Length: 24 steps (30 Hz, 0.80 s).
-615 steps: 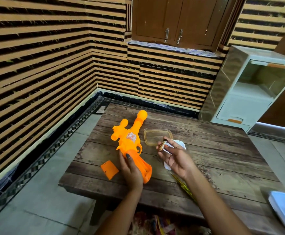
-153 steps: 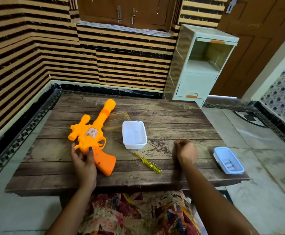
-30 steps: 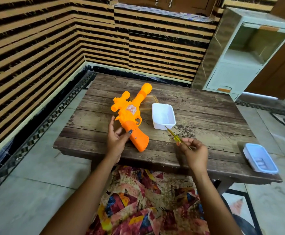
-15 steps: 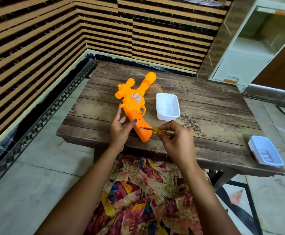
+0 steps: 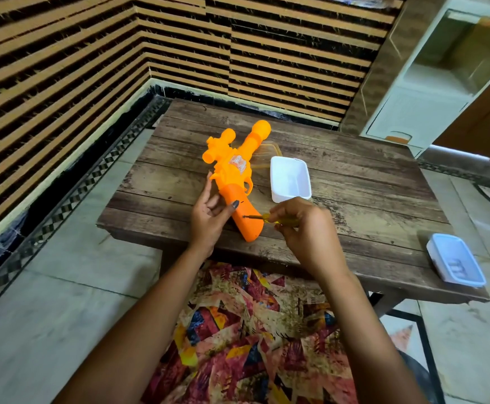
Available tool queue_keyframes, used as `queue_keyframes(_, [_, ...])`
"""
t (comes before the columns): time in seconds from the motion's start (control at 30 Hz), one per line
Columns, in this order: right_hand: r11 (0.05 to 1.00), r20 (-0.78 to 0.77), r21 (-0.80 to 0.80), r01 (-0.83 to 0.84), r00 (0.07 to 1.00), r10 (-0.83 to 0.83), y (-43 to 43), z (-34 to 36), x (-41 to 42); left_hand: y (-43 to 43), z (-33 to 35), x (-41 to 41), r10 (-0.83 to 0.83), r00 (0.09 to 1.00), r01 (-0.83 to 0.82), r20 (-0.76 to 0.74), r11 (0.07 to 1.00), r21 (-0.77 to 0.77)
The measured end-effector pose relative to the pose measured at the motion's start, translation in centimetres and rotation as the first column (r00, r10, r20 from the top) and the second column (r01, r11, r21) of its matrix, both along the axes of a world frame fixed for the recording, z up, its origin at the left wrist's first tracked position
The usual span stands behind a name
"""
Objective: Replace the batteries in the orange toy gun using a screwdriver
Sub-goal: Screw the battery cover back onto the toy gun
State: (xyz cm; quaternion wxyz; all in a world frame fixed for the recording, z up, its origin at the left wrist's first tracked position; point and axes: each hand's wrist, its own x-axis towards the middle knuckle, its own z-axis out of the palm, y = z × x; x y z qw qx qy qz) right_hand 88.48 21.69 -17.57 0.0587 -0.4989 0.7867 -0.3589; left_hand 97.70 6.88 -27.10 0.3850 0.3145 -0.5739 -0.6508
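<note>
Orange toy gun [image 5: 235, 182] lying on its side on the wooden table [image 5: 354, 185], toward the near-left part. Rounded muzzle pointing far and slightly right; grip end reaching toward the near edge. Scope sitting along its left side, pale sticker showing mid-body, trigger guard facing right. Left hand [image 5: 208, 214] resting against the grip from the left, thumb lying on top. Screwdriver [image 5: 262, 217], thin metal shaft with translucent yellow handle, lying almost level, tip touching the grip's upward face. Right hand [image 5: 305, 228] pinching the handle.
</note>
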Motion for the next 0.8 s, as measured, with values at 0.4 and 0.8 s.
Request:
queue_keyframes(0.4, [0.971, -0.198, 0.172, 0.164, 0.972, -0.129, -2.5, 2.4, -0.1, 0.0, 0.2, 0.1, -0.008, 1.0, 0.008, -0.03, 1.0, 0.008])
queue_keyframes(0.8, [0.929, -0.208, 0.34, 0.144, 0.975, -0.075, -1.6, 2.5, -0.2, 0.0, 0.1, 0.0, -0.003, 0.999, 0.003, -0.037, 1.0, -0.002])
